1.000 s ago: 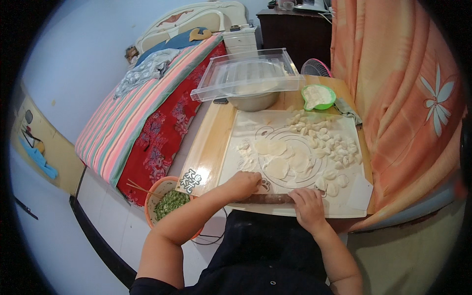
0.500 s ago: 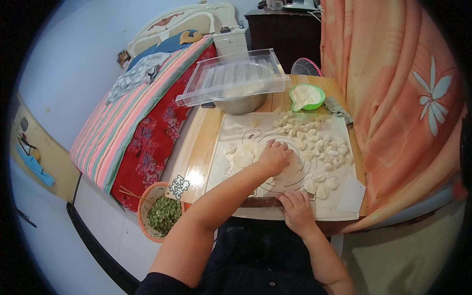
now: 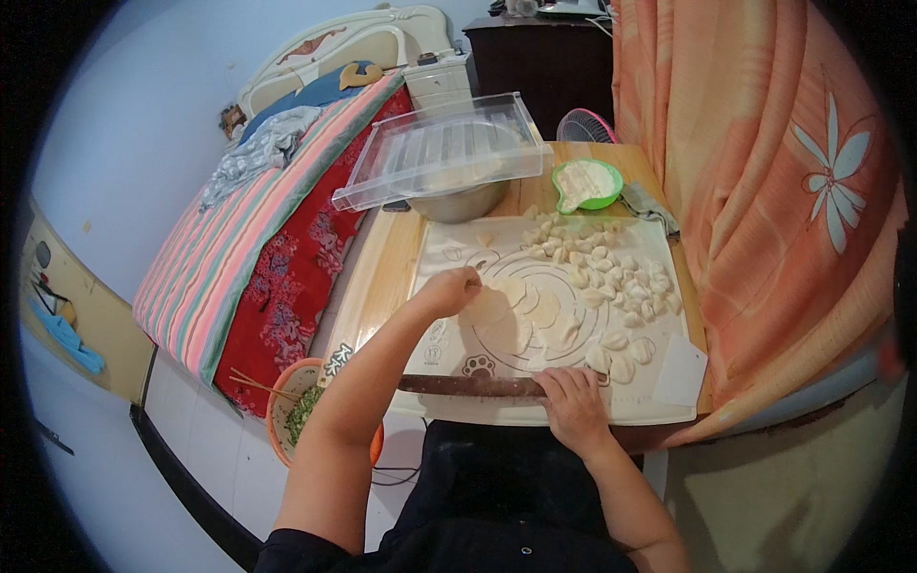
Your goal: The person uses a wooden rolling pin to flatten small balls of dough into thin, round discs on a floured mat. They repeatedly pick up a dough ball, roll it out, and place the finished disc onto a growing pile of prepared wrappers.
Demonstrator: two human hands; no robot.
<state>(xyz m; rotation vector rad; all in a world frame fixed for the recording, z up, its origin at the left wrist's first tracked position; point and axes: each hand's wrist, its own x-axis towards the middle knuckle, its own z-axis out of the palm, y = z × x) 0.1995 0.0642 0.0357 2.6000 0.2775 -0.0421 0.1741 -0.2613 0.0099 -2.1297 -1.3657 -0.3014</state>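
Note:
My left hand [image 3: 451, 292] is over the left part of the white pastry mat [image 3: 435, 377], its fingers closed at the edge of a thin round dough wrapper [image 3: 488, 306]. More flat wrappers [image 3: 543, 309] lie overlapping to its right. My right hand [image 3: 575, 409] grips the right end of a dark brown rolling pin [image 3: 468, 386], which lies crosswise along the mat's near side. Several small floured dough pieces [image 3: 611, 274] are heaped at the mat's right, and a few flattened ones [image 3: 621, 368] sit just beyond my right hand.
A green bowl of flour [image 3: 587, 184] stands at the table's far side. Left of it, a clear plastic drawer [image 3: 439, 153] rests over a metal bowl [image 3: 458, 203]. An orange basin [image 3: 280, 420] of chopped greens with chopsticks sits low left. An orange curtain [image 3: 735, 191] hangs along the right.
My left hand has moved left from the mat's middle, uncovering the overlapping wrappers there. My right hand stays on the rolling pin. The view has shifted slightly.

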